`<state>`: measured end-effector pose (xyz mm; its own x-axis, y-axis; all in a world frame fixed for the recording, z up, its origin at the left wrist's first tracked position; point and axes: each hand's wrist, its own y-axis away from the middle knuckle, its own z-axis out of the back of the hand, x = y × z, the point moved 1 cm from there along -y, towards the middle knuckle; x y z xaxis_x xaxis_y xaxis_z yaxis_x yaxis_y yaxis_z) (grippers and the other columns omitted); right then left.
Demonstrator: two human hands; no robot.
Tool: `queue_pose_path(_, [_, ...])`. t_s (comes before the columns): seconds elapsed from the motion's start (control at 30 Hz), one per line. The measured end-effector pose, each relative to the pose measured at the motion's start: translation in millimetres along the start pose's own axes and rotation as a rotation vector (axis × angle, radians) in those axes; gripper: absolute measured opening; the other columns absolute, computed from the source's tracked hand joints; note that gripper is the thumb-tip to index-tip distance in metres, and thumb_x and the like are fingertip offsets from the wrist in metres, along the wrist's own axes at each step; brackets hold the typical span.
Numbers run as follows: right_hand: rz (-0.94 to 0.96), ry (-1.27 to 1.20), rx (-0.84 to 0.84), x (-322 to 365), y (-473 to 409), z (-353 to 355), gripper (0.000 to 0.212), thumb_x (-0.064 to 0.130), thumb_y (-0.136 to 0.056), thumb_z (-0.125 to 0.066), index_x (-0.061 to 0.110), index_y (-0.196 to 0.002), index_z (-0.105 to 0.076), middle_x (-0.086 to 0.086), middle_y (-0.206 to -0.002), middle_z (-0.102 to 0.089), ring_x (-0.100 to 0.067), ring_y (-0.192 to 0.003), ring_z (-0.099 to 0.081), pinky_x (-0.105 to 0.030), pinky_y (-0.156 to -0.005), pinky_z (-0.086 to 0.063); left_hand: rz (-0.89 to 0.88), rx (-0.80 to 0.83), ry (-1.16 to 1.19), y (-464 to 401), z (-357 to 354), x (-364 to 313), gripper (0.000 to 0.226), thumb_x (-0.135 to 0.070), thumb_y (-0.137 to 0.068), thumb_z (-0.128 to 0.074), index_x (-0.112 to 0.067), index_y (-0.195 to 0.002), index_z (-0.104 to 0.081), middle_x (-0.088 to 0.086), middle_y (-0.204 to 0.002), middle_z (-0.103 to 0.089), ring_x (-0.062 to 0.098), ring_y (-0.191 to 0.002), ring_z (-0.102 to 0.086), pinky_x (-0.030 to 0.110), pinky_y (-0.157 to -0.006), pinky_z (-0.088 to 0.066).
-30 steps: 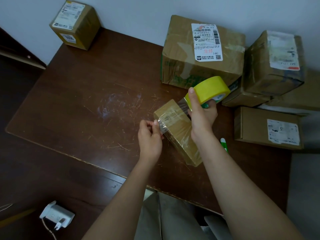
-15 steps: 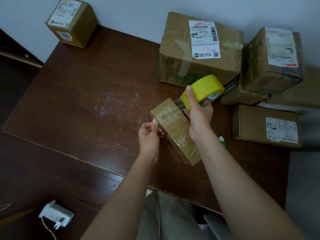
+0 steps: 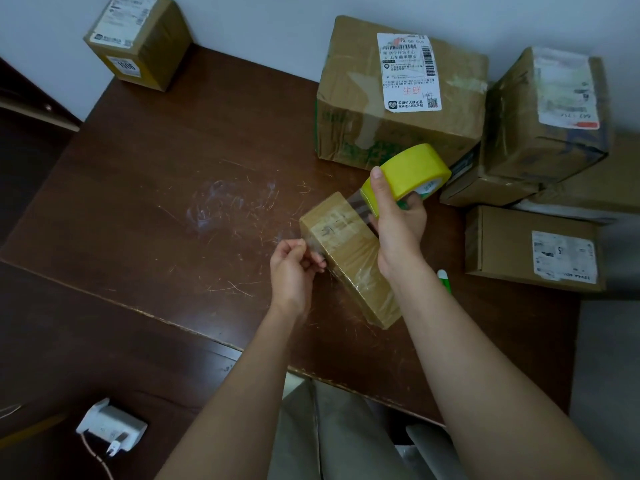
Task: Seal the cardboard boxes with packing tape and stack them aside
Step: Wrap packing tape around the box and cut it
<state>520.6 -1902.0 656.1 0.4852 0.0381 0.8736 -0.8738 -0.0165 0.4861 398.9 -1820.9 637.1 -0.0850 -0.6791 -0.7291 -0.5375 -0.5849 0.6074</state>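
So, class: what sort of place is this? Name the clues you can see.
Probably a home or small-office packing spot: labelled boxes piled against a plain wall on a scratched wooden table, and a tape roll in the right hand.

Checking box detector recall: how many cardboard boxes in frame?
6. Small box being taped at centre; one at the far-left corner; large labelled box at back; tilted box far right, atop a flat one; flat box near right. More may be hidden beyond the right edge.
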Motion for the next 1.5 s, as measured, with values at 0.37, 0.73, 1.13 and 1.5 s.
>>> queue_pose_path(0.37, [0.005, -0.010, -0.002, -0.7, 2.0, 0.0, 0.064, 0.074, -0.043, -0.080, 0.033, -0.090, -0.066, -0.008, -0.133, -0.054, -0.016, -0.104, -0.065, -0.043, -0.095, -0.056, -0.184, -0.122, -0.409, 3.1, -12.0, 8.6, 0.022, -0.017, -0.106, -0.038, -0.020, -0.084, -0.041, 0.000, -0.072, -0.051, 0.011, -0.063, -0.048, 0.024, -0.062, -0.043])
queue_pose_path(0.73, [0.000, 0.002, -0.019, -3.8, 0.9, -1.4, 0.061, 0.080, -0.041, -0.079, 0.037, -0.083, -0.068, -0.007, -0.132, -0.054, -0.016, -0.103, -0.066, -0.043, -0.092, -0.057, -0.312, -0.144, -0.693, 8.9, -23.9, 17.7, 0.017, -0.023, -0.108, -0.022, -0.008, -0.107, -0.029, -0.007, -0.081, -0.043, 0.000, -0.068, -0.042, 0.007, -0.056, -0.037])
queue_pose_path(1.13, [0.060, 0.028, -0.056, 1.8, 15.7, 5.7, 0.047, 0.064, -0.066, -0.081, 0.030, -0.093, -0.065, -0.003, -0.127, -0.046, -0.009, -0.094, -0.062, -0.018, -0.074, -0.047, 0.021, -0.250, -0.693, -17.6, -14.1, 3.6, 0.018, -0.019, -0.105, -0.038, -0.010, -0.121, -0.036, 0.017, -0.130, -0.046, 0.030, -0.101, -0.054, 0.040, -0.091, -0.046])
queue_pose_path(1.5, [0.009, -0.121, -0.043, 4.2, 35.4, 5.6, 0.067, 0.071, -0.051, -0.084, 0.033, -0.103, -0.069, -0.005, -0.132, -0.055, -0.015, -0.107, -0.066, -0.039, -0.094, -0.055, -0.260, -0.042, -0.767, -7.4, -53.1, -15.9, 0.049, -0.046, -0.105, -0.018, -0.021, -0.130, -0.052, 0.013, -0.140, -0.041, 0.033, -0.131, -0.037, 0.041, -0.109, -0.027])
